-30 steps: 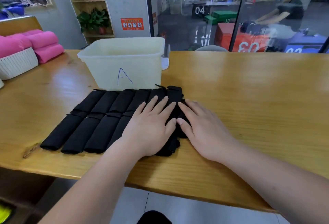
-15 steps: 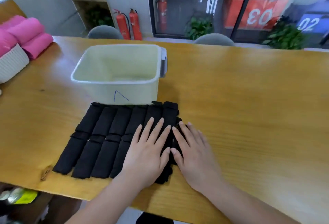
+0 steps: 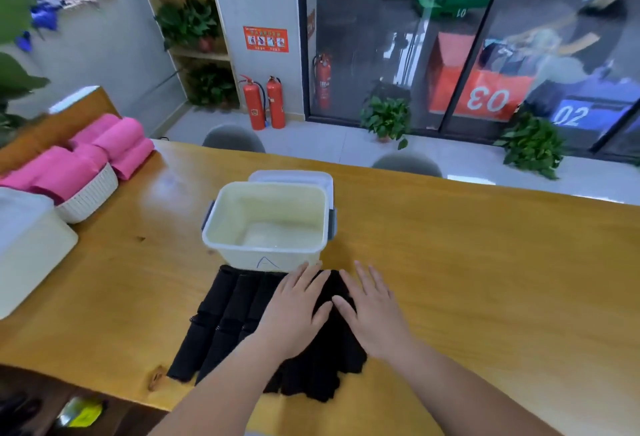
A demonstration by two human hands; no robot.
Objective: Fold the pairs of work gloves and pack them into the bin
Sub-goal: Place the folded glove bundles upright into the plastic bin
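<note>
Gloves (image 3: 225,318) on counter (image 3: 485,279), just before empty bin (image 3: 266,217); my left hand (image 3: 298,311) and right hand (image 3: 375,307) lie flat on them, gripping nothing. Soft, light, floppy knit likely; pinch a pair's cuff end to fold.

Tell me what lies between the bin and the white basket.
Nothing: the head view shows only bare table between the bin and the white basket.

wooden table (image 3: 485,262) | grey wall (image 3: 114,54) — two red extinguishers (image 3: 252,103) | glass doors (image 3: 374,37) | pale floor (image 3: 311,137) — two grey chairs (image 3: 233,139)
</note>
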